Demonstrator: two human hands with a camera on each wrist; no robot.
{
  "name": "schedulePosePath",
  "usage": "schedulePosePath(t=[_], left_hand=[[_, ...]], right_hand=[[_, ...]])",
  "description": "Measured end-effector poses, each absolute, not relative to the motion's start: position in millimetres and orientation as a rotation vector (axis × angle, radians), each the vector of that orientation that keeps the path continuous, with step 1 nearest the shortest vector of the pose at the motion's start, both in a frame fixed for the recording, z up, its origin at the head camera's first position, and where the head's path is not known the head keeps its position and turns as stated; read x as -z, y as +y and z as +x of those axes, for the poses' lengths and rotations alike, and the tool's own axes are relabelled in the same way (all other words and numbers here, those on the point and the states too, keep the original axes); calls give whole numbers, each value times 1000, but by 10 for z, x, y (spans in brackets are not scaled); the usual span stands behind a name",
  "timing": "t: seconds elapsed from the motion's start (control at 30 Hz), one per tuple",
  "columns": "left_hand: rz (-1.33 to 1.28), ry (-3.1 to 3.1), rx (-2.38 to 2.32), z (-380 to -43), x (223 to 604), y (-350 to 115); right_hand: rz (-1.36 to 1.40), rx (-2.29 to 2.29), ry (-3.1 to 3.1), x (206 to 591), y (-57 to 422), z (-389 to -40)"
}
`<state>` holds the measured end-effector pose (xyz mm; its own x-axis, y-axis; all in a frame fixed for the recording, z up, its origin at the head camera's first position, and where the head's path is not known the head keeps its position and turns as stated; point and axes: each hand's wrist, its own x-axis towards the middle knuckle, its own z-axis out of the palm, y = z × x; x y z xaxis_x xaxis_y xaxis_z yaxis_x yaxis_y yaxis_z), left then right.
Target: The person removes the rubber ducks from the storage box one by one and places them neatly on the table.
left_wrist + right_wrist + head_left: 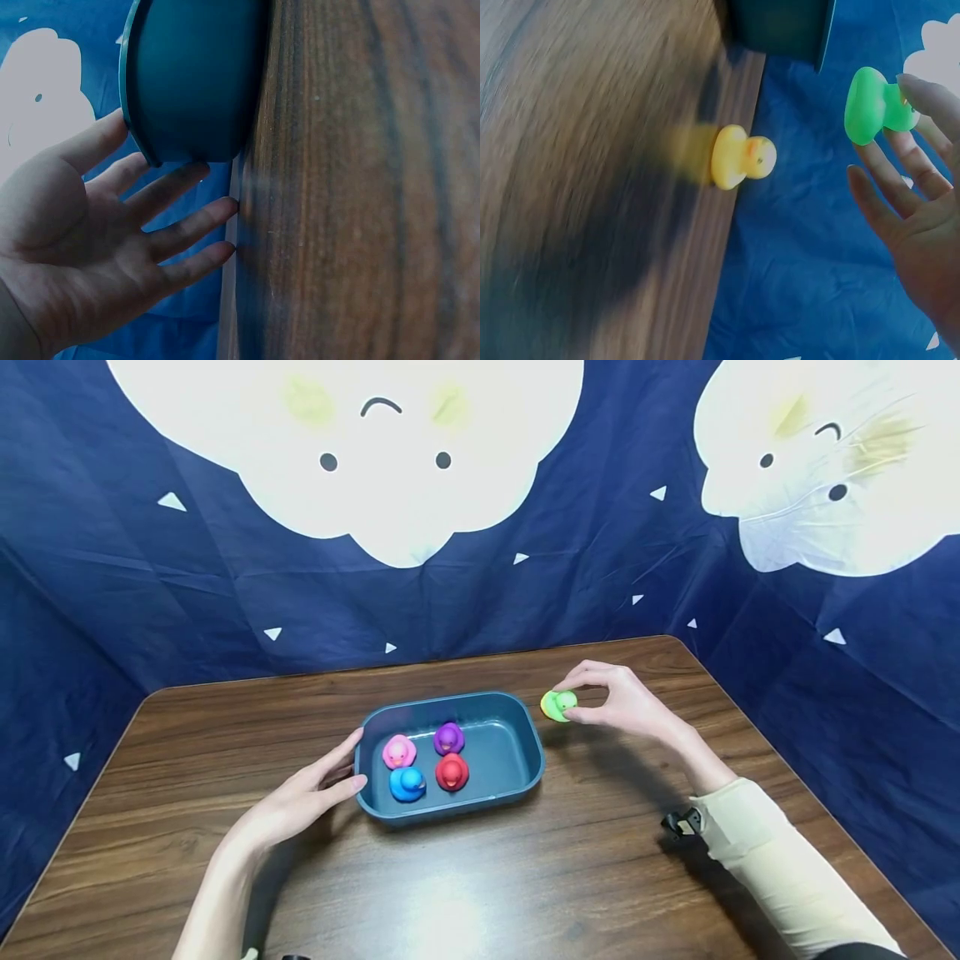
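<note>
A dark blue-green plastic tub [491,795] stands on the table, holding a pink rubber duck [399,752], a purple rubber duck [448,738], a blue rubber duck [407,785] and a red rubber duck [452,772]. With fingers spread and nearly straight, my left hand [303,797] touches the tub's left end, thumb at the rim. Just beyond the tub's right end, my right hand [618,697] pinches a green rubber duck [868,106] between thumb and fingers, above the table. A yellow rubber duck [730,157] sits on the table below it, mostly hidden behind the green one in the head view.
The wood-grain table [600,868] has rounded far corners. Dark blue cloth [225,585] with white clouds and small triangles hangs behind it and along both sides. A black strap buckle [681,823] hangs at the right sleeve [757,835].
</note>
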<state>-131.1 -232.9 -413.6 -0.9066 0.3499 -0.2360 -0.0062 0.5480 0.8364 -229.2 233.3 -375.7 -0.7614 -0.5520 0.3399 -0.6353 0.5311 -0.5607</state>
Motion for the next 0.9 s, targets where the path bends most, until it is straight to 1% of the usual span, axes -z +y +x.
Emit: schedulePosePath(t=[0.4,0.9], left_hand=[[302,2443,-1308,-1303,4150,-2328],[310,2444,-1323,-1285,4140,-2326]], right_hand=[[775,-1057,-2733,3872,2584,-2460],[696,-1035,-2767,3981,2750,-2579]])
